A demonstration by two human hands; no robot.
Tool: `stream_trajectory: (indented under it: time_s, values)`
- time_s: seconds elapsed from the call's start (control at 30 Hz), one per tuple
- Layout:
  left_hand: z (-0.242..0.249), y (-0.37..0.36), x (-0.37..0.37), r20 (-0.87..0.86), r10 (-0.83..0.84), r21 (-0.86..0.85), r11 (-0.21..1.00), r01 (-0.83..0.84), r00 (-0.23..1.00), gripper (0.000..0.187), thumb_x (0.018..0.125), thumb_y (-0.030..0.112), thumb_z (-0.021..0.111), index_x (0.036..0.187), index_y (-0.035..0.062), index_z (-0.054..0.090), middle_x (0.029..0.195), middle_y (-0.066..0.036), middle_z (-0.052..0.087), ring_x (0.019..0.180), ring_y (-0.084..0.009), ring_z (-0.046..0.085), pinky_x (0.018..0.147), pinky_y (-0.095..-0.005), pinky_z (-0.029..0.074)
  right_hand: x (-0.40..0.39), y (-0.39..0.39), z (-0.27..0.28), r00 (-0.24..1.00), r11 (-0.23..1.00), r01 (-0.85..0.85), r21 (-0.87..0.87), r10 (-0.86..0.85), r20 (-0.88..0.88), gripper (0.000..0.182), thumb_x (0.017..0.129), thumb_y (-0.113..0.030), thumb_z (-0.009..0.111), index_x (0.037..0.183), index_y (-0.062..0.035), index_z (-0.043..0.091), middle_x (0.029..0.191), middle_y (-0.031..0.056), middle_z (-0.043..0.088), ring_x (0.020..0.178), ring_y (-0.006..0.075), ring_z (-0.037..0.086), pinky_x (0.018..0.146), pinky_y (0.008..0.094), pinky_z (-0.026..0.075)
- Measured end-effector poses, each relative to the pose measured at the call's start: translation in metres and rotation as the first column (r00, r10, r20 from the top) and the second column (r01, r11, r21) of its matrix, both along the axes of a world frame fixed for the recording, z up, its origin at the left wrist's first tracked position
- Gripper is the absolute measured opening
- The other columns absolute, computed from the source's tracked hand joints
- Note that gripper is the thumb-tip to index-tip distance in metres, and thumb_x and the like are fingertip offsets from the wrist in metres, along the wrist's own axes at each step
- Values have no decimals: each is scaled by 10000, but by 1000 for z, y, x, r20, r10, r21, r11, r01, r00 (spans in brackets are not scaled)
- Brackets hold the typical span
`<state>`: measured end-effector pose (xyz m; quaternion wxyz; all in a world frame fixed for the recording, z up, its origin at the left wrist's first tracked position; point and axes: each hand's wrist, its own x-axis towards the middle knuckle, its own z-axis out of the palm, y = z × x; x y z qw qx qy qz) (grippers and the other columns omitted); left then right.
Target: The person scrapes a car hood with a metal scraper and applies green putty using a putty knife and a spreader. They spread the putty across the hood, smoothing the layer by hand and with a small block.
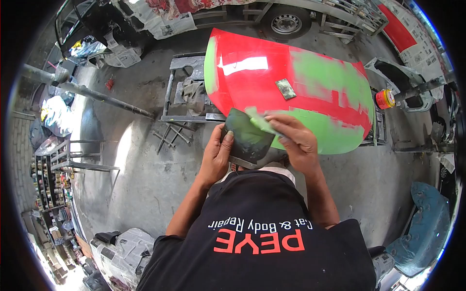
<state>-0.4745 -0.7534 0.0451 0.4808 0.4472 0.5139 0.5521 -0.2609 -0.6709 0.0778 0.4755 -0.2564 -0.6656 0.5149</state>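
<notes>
My left hand (219,149) grips the left edge of a dark flat board (247,138), its thumb lying on the board's face. Greenish smears mark the board's surface. In my right hand (298,141) is a spreader coated with pale green paste (261,121), held in pinched fingers by the board's upper right. Whether the spreader touches the board I cannot tell. Beyond my hands a red car panel (257,87) with light green patches rests on a stand. A small rectangular plate (286,89) with pale smears lies on the panel.
A red and yellow tin (385,99) stands right of the panel. A metal frame (168,94) is under the panel's left side. A long pole (107,99) crosses the left. A vehicle wheel (286,23) is at the top, and a bluish panel (421,230) at the lower right.
</notes>
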Motion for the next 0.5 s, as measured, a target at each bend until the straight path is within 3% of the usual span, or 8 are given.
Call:
stream_trajectory:
  time_s: [0.03,0.07,0.13,0.2,0.37,0.47,0.5]
  values:
    - [1,1,2,17,-7,-11,1000,7,1000,328,1110,197,438,1356,-14,487,1235,-75,595,1154,-133,520,1013,-277,406,0,2,-1,987,986,-128,102,117,107,362,909,85,626,1252,-8,696,1235,125,670,1136,209,638,940,309,507]
    - [3,1,2,18,-13,-8,1000,14,1000,328,1110,197,438,1356,-14,487,1235,-75,595,1154,-133,520,1013,-277,406,0,2,-3,972,989,-101,109,75,224,462,847,124,637,1257,-76,713,1241,116,663,1114,244,646,930,324,516]
    - [5,3,4,-58,14,43,999,-12,998,318,1108,186,439,1345,-15,504,1235,-71,595,1151,-126,512,1011,-273,401,0,5,-8,954,979,-51,195,-10,300,464,842,117,634,1250,-86,717,1218,120,667,1098,259,650,922,337,522]
    - [5,4,3,-22,15,65,998,-14,1000,311,1106,178,440,1339,-16,510,1233,-69,596,1148,-124,511,1008,-272,401,2,10,-9,924,958,-3,286,-107,367,465,837,110,631,1244,-96,720,1196,125,671,1082,274,653,915,349,527]
    - [-13,3,-8,29,18,84,996,-21,999,308,1094,158,471,1343,-18,512,1227,-59,602,1118,-122,531,992,-260,406,16,12,-15,784,907,-26,420,-242,572,362,860,-44,661,1206,-126,731,1131,133,681,1034,323,648,886,424,521]
    - [-36,0,-22,105,52,72,996,-60,993,319,1092,172,485,1343,-22,517,1190,-49,610,1021,-82,553,898,-237,441,20,8,-13,708,877,15,480,-349,615,331,868,-87,667,1189,-129,732,1117,124,683,1038,331,635,886,434,512]
    - [-34,-4,-32,-103,127,44,991,-123,987,304,1094,182,481,1322,-14,523,1154,-47,620,952,-79,573,829,-239,470,23,10,-16,668,849,2,528,-394,631,326,870,-94,669,1188,-128,732,1117,124,682,1040,336,630,885,438,511]
